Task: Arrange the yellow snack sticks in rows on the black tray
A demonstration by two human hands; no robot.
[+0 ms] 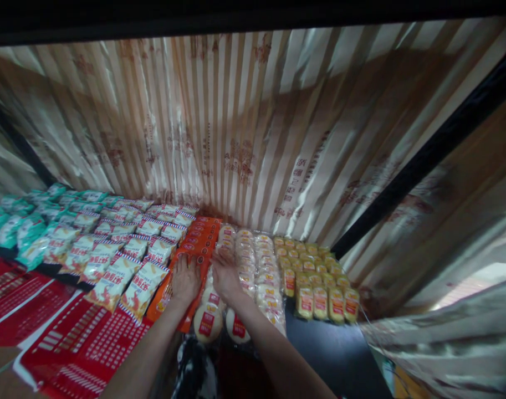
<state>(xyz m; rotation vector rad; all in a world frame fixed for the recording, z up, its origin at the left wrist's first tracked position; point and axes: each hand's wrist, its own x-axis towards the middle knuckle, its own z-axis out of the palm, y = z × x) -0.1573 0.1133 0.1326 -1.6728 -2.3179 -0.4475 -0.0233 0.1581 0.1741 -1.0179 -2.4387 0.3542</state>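
Note:
My left hand (186, 277) lies flat with its fingers stretched out on a row of orange packets (200, 233). Beside the right edge of that row is my right hand (225, 274), its fingers extended and pointing away from me over the round wrapped cakes (208, 323). Neither hand is lifting anything. To the left of the orange row stand several lines of white snack bags (147, 282) with red lettering and striped tops. My right hand and forearm cover part of the nearest column of cakes.
Teal bags (30, 230) fill the far left of the dark shelf (323, 349). Small yellow-wrapped cakes (313, 296) are on the right. Red crates (86, 332) sit at the lower left. A striped curtain (244, 122) hangs behind, with a black post (423, 155) at the right.

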